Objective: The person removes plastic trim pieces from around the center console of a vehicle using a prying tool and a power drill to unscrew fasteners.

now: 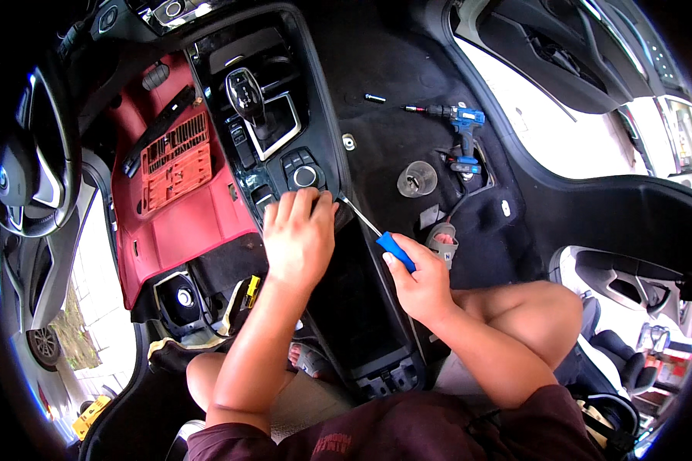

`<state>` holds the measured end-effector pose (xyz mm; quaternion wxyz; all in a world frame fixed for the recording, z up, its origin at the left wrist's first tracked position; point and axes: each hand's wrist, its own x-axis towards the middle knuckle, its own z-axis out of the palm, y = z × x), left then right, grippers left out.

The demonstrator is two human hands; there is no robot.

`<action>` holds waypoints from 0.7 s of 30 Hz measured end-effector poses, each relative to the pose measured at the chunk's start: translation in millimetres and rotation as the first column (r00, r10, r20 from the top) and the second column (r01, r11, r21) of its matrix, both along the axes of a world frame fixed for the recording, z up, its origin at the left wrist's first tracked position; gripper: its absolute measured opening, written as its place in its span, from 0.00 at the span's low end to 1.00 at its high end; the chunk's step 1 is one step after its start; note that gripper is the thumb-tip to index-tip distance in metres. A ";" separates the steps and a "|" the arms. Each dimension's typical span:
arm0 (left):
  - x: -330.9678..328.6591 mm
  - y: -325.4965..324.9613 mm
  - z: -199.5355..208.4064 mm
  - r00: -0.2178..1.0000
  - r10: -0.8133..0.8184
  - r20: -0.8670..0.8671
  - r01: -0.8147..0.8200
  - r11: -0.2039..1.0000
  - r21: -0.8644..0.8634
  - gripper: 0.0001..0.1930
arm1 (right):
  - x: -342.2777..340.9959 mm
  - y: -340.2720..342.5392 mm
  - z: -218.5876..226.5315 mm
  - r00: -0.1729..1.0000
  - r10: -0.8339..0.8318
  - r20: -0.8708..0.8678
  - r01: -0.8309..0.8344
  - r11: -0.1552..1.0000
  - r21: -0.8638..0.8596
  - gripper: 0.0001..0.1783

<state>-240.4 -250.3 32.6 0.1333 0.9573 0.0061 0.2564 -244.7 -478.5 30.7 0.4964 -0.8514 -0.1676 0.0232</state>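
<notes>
I look down into a stripped car cabin. My left hand (298, 234) lies flat on the rear end of the black centre console (324, 115), fingers over its trim edge just behind the round control knob (304, 176). My right hand (417, 278) grips a screwdriver (377, 233) by its blue handle. The metal shaft points up and left, with its tip at the console edge beside my left fingertips. The gear selector (245, 90) stands further forward.
A red bit case (178, 156) lies open on the red floor panel at left. A blue cordless drill (461, 131), a clear plastic cup (416, 179) and a loose bit (374, 97) sit on the black carpet at right. The steering wheel (28, 157) is at far left.
</notes>
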 end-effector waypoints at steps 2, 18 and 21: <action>-1.2 -3.6 -5.4 1.000 0.010 0.028 -0.011 1.000 0.020 0.10 | 1.4 -1.1 0.3 0.996 0.022 0.084 -0.014 0.995 -0.096 0.18; -0.4 -7.0 -11.9 0.998 0.009 0.065 -0.009 1.000 -0.002 0.10 | 0.7 -3.3 -12.3 0.972 0.061 0.227 0.014 0.949 -0.315 0.19; 0.2 -7.2 -11.7 0.997 0.009 0.070 -0.008 1.000 -0.012 0.10 | 5.9 -1.4 -22.3 0.984 0.025 0.174 -0.014 0.998 -0.065 0.19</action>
